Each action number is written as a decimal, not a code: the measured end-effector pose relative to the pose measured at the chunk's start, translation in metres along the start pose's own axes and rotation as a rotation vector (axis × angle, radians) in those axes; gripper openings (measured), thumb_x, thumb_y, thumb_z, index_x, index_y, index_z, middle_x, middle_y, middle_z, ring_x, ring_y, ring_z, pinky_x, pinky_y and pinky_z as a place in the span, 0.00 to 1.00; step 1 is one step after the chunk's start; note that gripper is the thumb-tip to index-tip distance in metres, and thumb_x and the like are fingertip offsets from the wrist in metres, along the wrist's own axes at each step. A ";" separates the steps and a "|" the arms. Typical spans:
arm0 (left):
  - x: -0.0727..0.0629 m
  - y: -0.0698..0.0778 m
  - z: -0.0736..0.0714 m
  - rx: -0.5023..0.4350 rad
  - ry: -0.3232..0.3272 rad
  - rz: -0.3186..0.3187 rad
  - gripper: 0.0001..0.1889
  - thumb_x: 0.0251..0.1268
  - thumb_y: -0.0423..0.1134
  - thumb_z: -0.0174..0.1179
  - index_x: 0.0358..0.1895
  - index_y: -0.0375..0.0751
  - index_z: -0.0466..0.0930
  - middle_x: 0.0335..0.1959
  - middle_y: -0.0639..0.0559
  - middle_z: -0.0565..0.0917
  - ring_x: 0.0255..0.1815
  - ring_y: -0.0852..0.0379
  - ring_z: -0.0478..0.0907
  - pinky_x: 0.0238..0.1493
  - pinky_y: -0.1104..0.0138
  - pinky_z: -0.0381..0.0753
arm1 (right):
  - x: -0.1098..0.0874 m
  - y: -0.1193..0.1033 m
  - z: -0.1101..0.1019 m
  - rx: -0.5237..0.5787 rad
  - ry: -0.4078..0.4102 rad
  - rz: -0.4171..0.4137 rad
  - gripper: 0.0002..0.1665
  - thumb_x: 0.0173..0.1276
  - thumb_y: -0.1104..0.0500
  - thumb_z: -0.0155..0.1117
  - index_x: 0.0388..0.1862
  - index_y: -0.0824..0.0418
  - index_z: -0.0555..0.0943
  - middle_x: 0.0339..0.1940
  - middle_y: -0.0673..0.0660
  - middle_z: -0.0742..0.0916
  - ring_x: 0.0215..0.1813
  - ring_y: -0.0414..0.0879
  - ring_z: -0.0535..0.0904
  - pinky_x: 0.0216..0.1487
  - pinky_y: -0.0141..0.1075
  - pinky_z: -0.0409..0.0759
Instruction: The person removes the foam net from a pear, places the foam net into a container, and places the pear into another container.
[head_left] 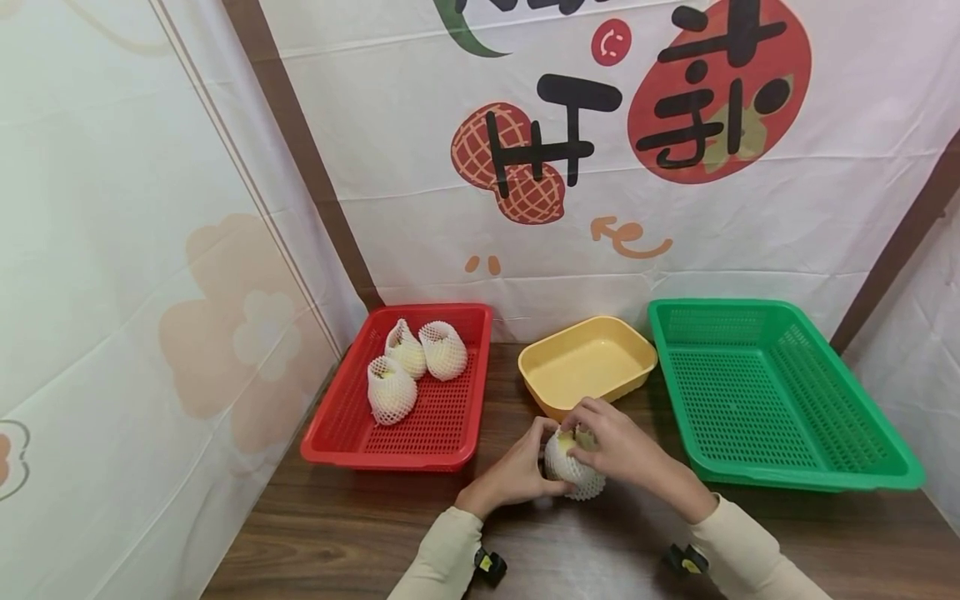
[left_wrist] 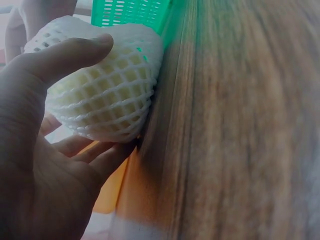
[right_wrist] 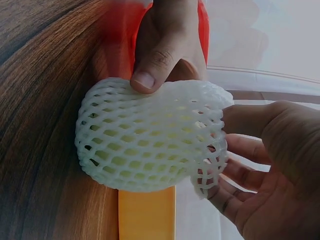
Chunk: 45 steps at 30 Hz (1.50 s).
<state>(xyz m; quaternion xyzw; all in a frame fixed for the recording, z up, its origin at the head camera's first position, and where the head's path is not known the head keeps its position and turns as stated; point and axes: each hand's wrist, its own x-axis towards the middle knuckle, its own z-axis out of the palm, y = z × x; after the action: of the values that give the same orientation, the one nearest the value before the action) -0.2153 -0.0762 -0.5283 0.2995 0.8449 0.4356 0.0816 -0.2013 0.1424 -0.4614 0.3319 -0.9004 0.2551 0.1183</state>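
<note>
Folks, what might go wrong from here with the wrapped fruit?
1. Foam net may tear: the right hand's fingers are at its thin, open end.
2. Fruit could slip: the left hand grips it through the net, which might slide.
3. Right hand may knock the yellow tray, close behind it.
</note>
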 end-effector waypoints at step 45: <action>-0.001 -0.007 0.000 -0.062 -0.065 -0.021 0.44 0.57 0.28 0.77 0.73 0.46 0.60 0.74 0.44 0.71 0.73 0.51 0.76 0.71 0.66 0.78 | -0.010 0.004 0.018 -0.013 -0.205 0.107 0.43 0.51 0.64 0.88 0.63 0.60 0.74 0.56 0.58 0.82 0.47 0.50 0.83 0.43 0.47 0.85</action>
<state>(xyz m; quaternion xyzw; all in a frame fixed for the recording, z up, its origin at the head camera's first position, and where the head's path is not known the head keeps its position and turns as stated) -0.2176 -0.0796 -0.5337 0.3020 0.8309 0.4509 0.1228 -0.1977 0.1408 -0.4817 0.3068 -0.9259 0.2199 0.0137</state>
